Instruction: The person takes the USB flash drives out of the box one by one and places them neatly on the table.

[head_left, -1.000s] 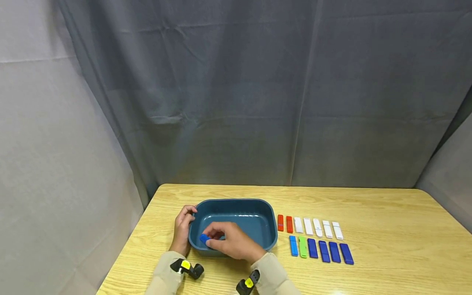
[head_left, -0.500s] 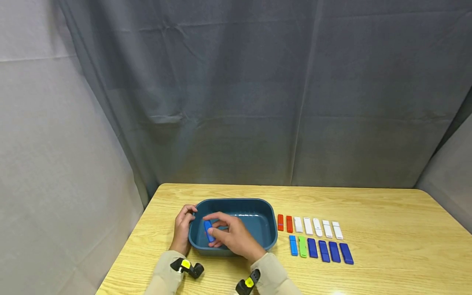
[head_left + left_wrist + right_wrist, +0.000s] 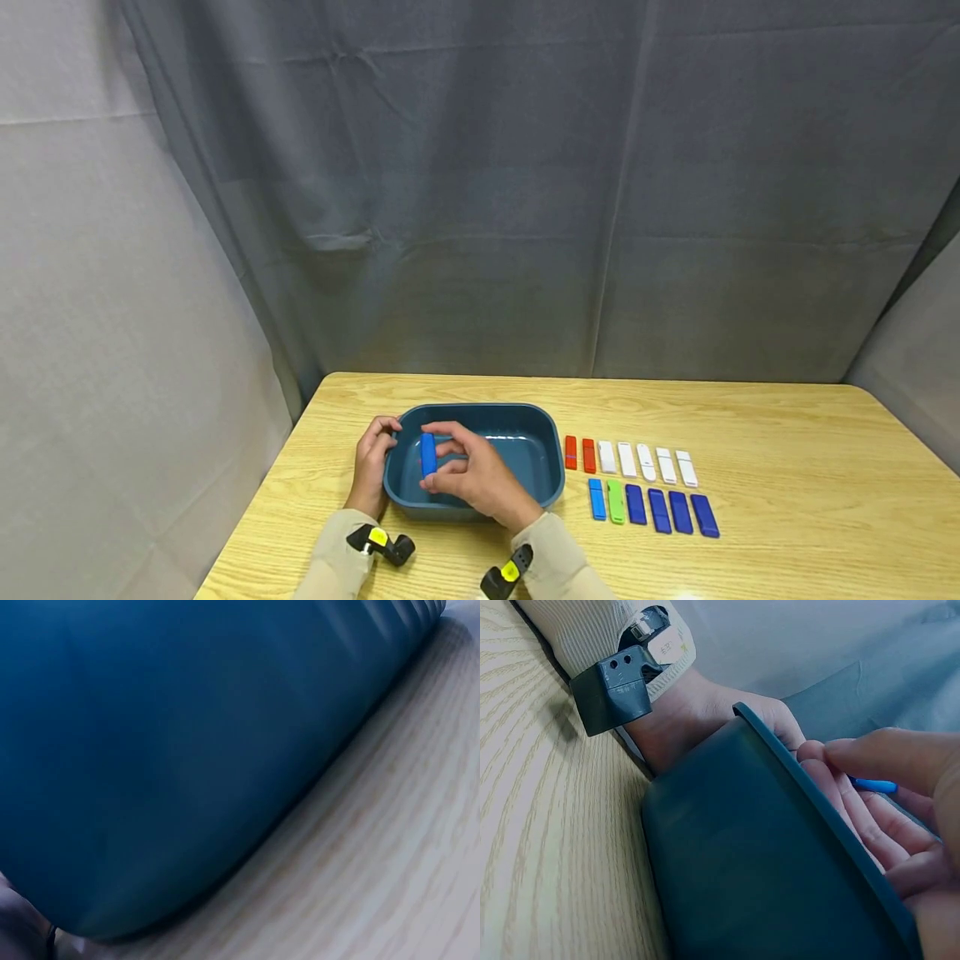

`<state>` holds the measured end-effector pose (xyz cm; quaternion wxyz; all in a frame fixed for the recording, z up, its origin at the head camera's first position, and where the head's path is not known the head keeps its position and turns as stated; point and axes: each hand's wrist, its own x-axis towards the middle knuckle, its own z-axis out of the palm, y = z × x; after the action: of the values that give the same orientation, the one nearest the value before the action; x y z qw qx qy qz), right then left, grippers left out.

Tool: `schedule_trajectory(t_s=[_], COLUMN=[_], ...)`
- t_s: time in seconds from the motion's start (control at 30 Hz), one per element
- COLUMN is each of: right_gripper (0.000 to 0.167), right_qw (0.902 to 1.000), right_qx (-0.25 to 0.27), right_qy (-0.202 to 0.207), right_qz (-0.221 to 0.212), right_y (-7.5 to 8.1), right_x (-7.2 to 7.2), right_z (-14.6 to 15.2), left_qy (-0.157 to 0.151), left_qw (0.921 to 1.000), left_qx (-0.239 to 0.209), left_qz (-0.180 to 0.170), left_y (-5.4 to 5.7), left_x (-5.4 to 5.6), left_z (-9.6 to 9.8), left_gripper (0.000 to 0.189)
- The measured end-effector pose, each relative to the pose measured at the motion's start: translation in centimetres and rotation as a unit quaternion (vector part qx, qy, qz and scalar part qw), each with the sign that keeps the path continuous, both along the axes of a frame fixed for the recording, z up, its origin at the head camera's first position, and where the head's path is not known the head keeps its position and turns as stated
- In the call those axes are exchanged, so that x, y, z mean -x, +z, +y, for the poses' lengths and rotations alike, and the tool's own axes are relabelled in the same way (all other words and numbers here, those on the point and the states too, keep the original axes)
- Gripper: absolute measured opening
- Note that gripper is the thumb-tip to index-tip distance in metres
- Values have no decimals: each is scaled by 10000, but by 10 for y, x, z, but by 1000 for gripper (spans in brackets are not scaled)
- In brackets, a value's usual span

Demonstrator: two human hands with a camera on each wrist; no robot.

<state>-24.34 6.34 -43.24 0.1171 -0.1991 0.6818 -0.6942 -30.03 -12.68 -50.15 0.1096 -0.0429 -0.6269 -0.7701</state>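
Note:
A dark teal plastic tub [image 3: 517,504] sits on the wooden table. My left hand [image 3: 371,467] grips its left end, fingers bent at the rim. Over the tub's left part, my right hand [image 3: 472,475] pinches a blue USB stick [image 3: 428,455] between thumb and index finger, at its two ends. From the right wrist camera, the thumb and curled fingers show just past the tub's rim, and only a sliver of the blue USB stick shows between them. The left wrist view is filled mostly by the tub's outer wall [image 3: 187,735]; the fingers are hidden there.
Right of the tub lie two rows of USB sticks. The back row has red ones [image 3: 588,457] and several white ones [image 3: 646,462]. In front are a light blue one [image 3: 597,500], a green one [image 3: 616,502] and several dark blue ones [image 3: 660,512]. A grey curtain [image 3: 480,208] hangs behind.
The right hand has turned the blue USB stick from mostly covered by the fingers to upright in view, and shifted slightly up and right. The left hand stays at the tub.

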Motion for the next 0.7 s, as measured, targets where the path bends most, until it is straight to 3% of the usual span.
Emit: schedule_trajectory(t_s=[0.17, 0.4, 0.43, 0.63, 0.7], right_gripper=[60, 46, 44, 42, 43], right_qw=[9986, 9864, 9844, 9748, 9735], right_qx=[-441, -1115, -1167, -1365, -1381], right_qy=[-203, -556, -596, -671, -658], right_qz=[198, 1071, 1174, 1631, 1702], right_y=[1, 3, 8, 5, -1], right_x=[-1, -6, -10, -11, -8], right_z=[2, 2, 1, 0, 0], left_qy=[-54, -113, -124, -156, -126], left_qw=[9999, 9999, 9999, 9998, 9998], left_qx=[-105, -120, -92, 114, 147], left_qz=[63, -6, -19, -71, -96], left_y=[1, 2, 6, 31, 31], left_x=[-1, -1, -3, -19, -20], left_z=[1, 0, 1, 4, 4], left_gripper=[25, 24, 24, 26, 26])
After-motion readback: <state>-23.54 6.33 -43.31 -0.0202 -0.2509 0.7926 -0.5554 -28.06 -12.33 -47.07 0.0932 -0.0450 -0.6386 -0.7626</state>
